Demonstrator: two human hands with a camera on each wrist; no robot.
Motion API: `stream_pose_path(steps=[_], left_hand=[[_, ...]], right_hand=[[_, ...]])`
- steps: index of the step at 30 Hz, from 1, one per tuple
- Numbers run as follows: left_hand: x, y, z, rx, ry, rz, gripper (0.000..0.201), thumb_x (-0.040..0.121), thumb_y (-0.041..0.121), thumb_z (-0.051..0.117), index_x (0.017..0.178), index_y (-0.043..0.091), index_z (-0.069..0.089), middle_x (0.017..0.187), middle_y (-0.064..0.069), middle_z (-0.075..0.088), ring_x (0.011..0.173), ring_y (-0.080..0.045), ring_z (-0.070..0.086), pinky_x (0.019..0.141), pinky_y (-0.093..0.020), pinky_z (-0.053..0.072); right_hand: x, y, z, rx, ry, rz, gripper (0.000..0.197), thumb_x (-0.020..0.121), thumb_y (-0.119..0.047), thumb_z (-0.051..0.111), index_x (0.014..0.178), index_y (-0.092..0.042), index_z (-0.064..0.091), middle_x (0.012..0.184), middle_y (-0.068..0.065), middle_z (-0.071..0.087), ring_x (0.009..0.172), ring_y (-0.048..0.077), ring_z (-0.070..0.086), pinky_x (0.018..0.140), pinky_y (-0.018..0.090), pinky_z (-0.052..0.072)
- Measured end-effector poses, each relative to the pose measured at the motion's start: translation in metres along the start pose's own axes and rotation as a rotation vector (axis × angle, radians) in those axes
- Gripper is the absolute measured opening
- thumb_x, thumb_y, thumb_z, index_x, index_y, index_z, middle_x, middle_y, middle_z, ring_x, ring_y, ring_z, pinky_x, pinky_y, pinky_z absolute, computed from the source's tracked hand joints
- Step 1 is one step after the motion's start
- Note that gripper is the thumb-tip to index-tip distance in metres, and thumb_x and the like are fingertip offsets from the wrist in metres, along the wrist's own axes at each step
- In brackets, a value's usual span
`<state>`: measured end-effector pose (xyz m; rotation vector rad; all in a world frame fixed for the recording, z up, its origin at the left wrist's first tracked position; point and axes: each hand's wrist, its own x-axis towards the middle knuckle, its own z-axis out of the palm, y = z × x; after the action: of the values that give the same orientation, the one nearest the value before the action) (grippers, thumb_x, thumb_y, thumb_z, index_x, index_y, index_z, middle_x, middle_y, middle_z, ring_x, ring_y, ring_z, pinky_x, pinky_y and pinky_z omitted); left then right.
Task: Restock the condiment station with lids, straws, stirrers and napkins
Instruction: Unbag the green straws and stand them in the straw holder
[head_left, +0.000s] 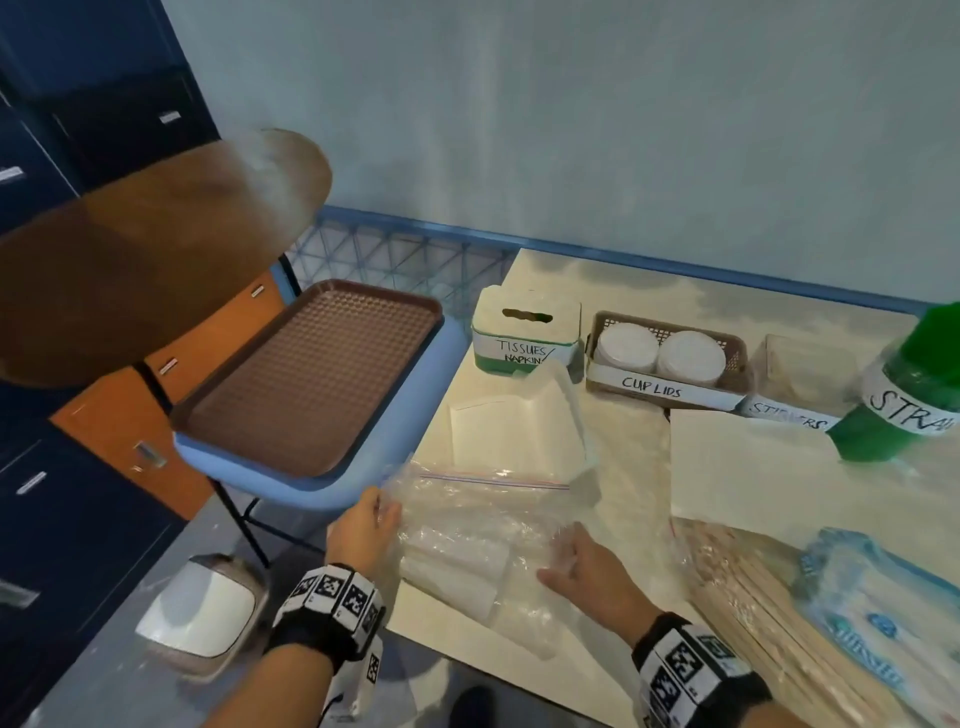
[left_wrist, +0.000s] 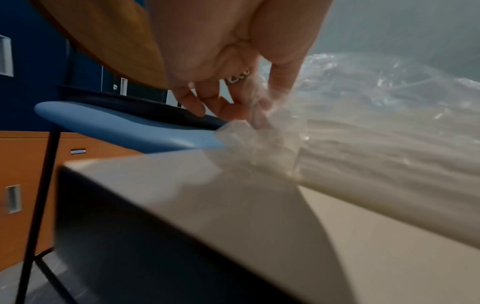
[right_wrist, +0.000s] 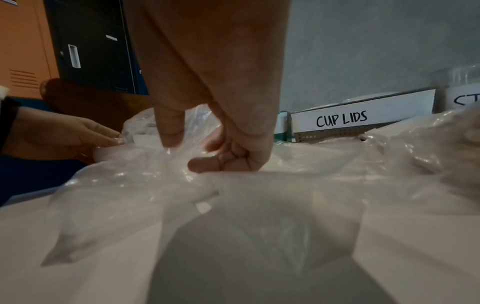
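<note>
Lying on the counter (head_left: 613, 291) at its near left corner, a clear zip-top plastic bag of white lids (head_left: 467, 540) runs near to far between both hands. Left hand (head_left: 363, 525) pinches its left edge; right hand (head_left: 582, 566) pinches its right side.

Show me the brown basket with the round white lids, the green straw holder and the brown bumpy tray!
Brown plastic basket of round white lids (head_left: 736, 364), head view, on its right rim.
Green plastic straw holder (head_left: 872, 439), head view, on its lower body.
Brown textured plastic tray (head_left: 311, 379), head view, on its bare middle.
</note>
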<state>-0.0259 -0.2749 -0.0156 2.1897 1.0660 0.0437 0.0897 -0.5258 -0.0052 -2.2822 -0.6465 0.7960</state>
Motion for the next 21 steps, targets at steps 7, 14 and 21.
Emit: stream_pose_path(steps=[7, 14, 21], left_hand=[[-0.012, 0.009, -0.007, 0.412, 0.184, 0.130, 0.015, 0.081, 0.025, 0.052, 0.095, 0.018, 0.052, 0.075, 0.004, 0.056, 0.084, -0.022, 0.055, 0.088, -0.036, 0.030], [-0.027, 0.017, 0.014, 0.550, 0.364, 0.594, 0.069, 0.080, 0.036, 0.034, 0.145, 0.016, 0.025, 0.148, -0.008, 0.031, 0.143, -0.023, 0.014, 0.111, -0.051, 0.003], [-0.009, 0.002, 0.063, 0.685, 0.039, 0.673, 0.064, 0.096, 0.054, 0.003, 0.150, 0.019, 0.000, 0.158, -0.008, -0.008, 0.146, -0.025, -0.010, 0.112, -0.048, 0.000]], right_hand=[[-0.015, -0.044, -0.006, -0.303, 0.685, -0.598, 0.058, 0.080, -0.048, 0.055, 0.130, -0.026, 0.038, 0.129, 0.000, 0.040, 0.121, 0.017, 0.038, 0.105, 0.035, 0.030], [0.029, -0.025, 0.053, -0.807, 0.169, -0.439, 0.087, 0.076, -0.068, 0.028, 0.149, -0.022, 0.017, 0.157, 0.010, 0.006, 0.143, 0.034, 0.002, 0.106, 0.057, 0.023], [0.034, 0.004, 0.076, -0.790, -0.087, -0.333, 0.092, 0.081, -0.076, 0.018, 0.149, -0.016, 0.007, 0.158, 0.007, -0.004, 0.145, 0.028, -0.008, 0.107, 0.051, -0.001]])
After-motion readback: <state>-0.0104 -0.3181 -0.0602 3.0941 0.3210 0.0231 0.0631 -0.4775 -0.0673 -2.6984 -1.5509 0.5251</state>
